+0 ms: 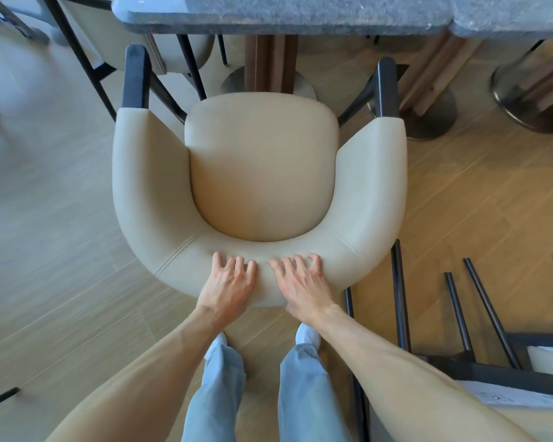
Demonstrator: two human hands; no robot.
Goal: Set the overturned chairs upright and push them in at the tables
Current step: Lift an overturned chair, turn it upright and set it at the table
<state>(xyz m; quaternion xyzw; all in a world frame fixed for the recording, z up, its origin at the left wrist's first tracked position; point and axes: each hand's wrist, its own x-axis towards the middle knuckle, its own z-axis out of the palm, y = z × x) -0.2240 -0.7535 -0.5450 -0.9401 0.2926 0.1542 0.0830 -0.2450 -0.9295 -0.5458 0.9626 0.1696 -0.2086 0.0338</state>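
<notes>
Wood floor (51, 237) fills frame. Grey counter (284, 11) along top edge. Beige chair (259, 173) upright at centre, front just short of counter edge. Overturned chair (479, 355) lower right, black legs sticking up. Left hand (229, 287) and right hand (302, 288) flat on upright chair's curved back, fingers spread and nearly straight, gripping nothing.

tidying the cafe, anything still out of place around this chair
Yes. Right of the upright beige chair that both hands press on, another chair lies overturned on the floor, its dark legs sticking out sideways.
</notes>
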